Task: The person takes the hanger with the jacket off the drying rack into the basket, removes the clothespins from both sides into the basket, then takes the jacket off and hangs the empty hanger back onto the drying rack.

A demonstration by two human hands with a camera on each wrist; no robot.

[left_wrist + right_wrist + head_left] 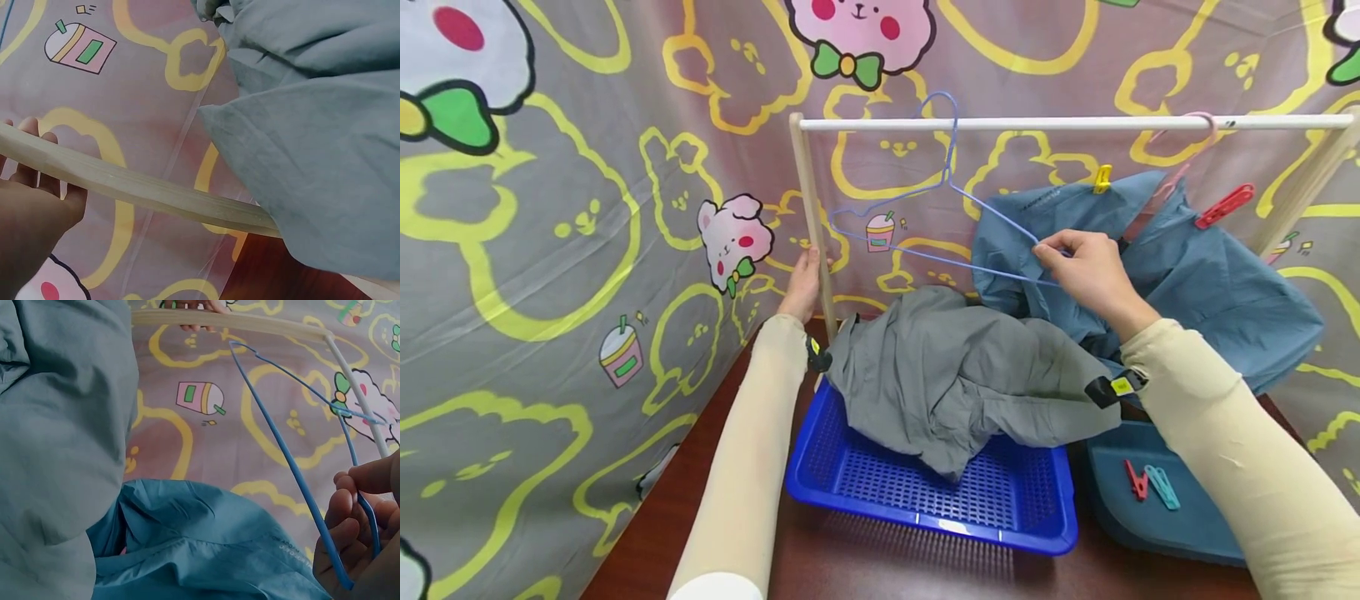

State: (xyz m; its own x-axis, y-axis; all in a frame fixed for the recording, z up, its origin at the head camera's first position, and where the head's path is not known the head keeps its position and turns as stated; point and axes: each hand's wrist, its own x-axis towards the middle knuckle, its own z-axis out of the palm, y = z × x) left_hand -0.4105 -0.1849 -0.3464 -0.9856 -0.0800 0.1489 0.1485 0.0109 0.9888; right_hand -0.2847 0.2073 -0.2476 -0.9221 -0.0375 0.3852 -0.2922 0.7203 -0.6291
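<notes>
A blue wire hanger hangs by its hook over the white rod of a clothes rack. My right hand pinches the hanger's right end between thumb and fingers; in the right wrist view the blue wire passes through those fingers. At the rack's left side, my left hand holds the wooden post, with fingers passing behind it in the left wrist view. Below the hanger, a crumpled grey garment lies over a blue plastic basket.
A blue garment hangs at the right from a pink hanger, with a yellow clothespin and a red clothespin on it. A dark teal tray holds red and teal clothespins. Patterned curtain surrounds the brown table.
</notes>
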